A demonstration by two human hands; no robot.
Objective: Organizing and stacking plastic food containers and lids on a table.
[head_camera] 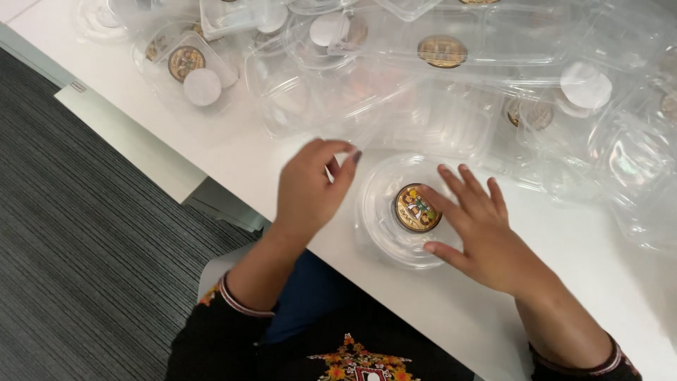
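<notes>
A round clear plastic container (384,212) lies on the white table (233,152) near its front edge. A round gold sticker (416,209) sits in the middle of its lid. My right hand (479,229) rests flat on the container's right side, fingers spread, fingertips touching the sticker's edge. My left hand (310,187) hovers just left of the container with fingers curled and pinched together; whether it holds anything I cannot make out.
Several clear plastic containers (437,77) are heaped across the back of the table, some with gold stickers (442,51) or white round labels (202,87). Grey carpet (77,268) lies to the left beyond the table edge.
</notes>
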